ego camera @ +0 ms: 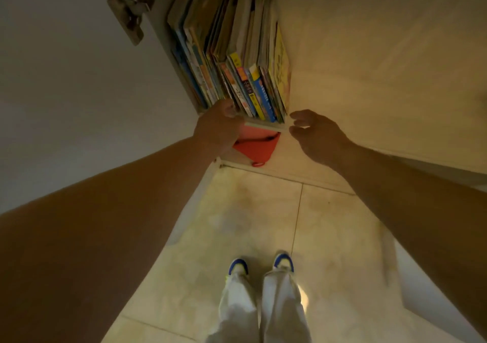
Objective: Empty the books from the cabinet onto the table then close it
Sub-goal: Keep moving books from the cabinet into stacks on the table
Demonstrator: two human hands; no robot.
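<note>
Reaching with both hands apart, we are touching our left hand (220, 126) to the books (232, 60) packed upright at the shelf's front edge in the cabinet (342, 52), our right hand (316, 134) hovering empty, risking neighbours toppling out.

Multicoloured book spines (245, 89), red pouch (257, 144), white-and-blue shoes (238, 266)

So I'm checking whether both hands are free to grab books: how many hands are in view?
2. The left hand touches the bottom of the books at the shelf edge; the right hand hovers open just right of them.
</note>
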